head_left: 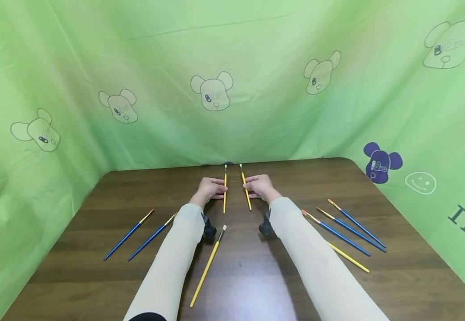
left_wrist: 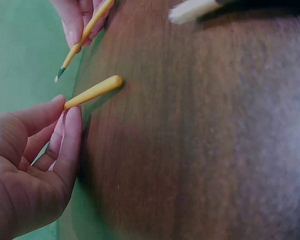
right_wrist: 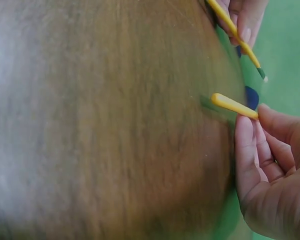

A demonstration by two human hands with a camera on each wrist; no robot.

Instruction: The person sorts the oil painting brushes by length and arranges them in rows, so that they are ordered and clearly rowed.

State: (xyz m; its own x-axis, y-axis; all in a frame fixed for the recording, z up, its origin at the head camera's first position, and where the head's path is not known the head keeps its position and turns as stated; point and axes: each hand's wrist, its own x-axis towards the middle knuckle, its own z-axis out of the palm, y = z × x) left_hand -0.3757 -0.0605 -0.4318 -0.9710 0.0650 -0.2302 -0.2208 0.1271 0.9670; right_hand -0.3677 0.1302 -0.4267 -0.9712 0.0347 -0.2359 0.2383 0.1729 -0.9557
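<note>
Near the table's far edge, my left hand (head_left: 211, 189) pinches a yellow paintbrush (head_left: 225, 196) between thumb and fingers. Its pale bristle tip points away from me. My right hand (head_left: 261, 187) pinches another yellow paintbrush (head_left: 245, 180), a short gap to the right and leaning slightly. In the left wrist view the handle end (left_wrist: 97, 91) of the left brush sticks out past the fingertips, close over the wood. The right wrist view shows the right brush's handle end (right_wrist: 232, 105) in the same way, with its bristles hidden behind the hand.
A third yellow paintbrush (head_left: 207, 274) lies between my forearms. Two blue paintbrushes (head_left: 125, 238) (head_left: 150, 240) lie at left, one partly behind the left sleeve. Several blue brushes (head_left: 356, 223) and a yellow one (head_left: 350, 257) lie at right. A green cloth (head_left: 156, 142) hangs behind the wooden table (head_left: 96, 200).
</note>
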